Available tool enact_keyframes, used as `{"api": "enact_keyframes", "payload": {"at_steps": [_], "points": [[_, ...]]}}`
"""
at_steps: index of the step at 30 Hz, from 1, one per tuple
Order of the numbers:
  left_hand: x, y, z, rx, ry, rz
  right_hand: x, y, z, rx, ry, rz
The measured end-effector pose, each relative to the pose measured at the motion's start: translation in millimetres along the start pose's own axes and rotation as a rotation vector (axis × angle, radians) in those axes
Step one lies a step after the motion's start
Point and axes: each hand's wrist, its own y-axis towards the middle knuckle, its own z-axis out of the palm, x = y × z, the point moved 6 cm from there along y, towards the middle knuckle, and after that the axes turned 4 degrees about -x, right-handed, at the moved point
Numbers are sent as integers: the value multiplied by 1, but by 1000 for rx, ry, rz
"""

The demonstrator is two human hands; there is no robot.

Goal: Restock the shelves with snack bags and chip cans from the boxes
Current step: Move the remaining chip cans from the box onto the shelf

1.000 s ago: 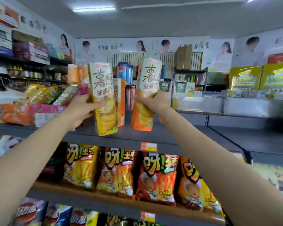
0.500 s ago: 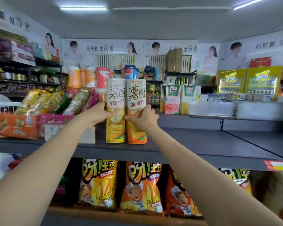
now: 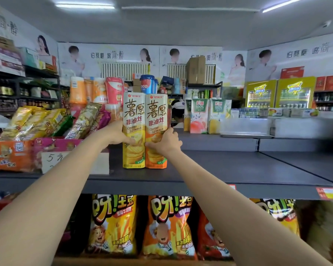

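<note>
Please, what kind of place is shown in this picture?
Most likely a small grocery or convenience store. Dark shelves carry snack bags and juice cartons, a price tag is fixed to the shelf edge, and both hands set chip cans there.

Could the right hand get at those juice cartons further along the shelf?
Probably, once it lets go: the right hand grips the orange can, and bare shelf lies between it and the juice cartons.

Both arms reach up, left grip and right grip curled, thumbs inward.
</note>
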Motion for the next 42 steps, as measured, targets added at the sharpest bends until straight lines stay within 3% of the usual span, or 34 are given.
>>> {"api": "enact_keyframes", "payload": {"at_steps": [6, 10, 13, 16, 22, 26, 28, 34, 39, 42], "points": [[-4, -6, -2, -124, -13, 2, -8, -2, 4, 28, 53, 29], [-17, -23, -12, -555, 130, -3, -21, -11, -4, 87, 107, 21], [-52, -52, 8, -784, 131, 158, -32, -20, -35, 76, 116, -39], [-92, -73, 51, -819, 68, 336, -51, -33, -87, 28, 54, -146], [-185, -122, 198, -592, -106, 421, -185, -89, -231, -71, -157, -151], [-278, -181, 333, -338, -163, 546, -331, -158, -344, -115, -242, 13], [-321, -211, 402, -208, -168, 525, -401, -195, -394, -64, -313, 108], [-421, -353, 633, 491, -102, 516, -611, -331, -541, 59, -518, 543], [-453, -407, 749, 717, -179, 388, -710, -387, -595, 156, -545, 709], [-454, -417, 806, 769, -125, 354, -765, -407, -601, 229, -537, 769]]}}
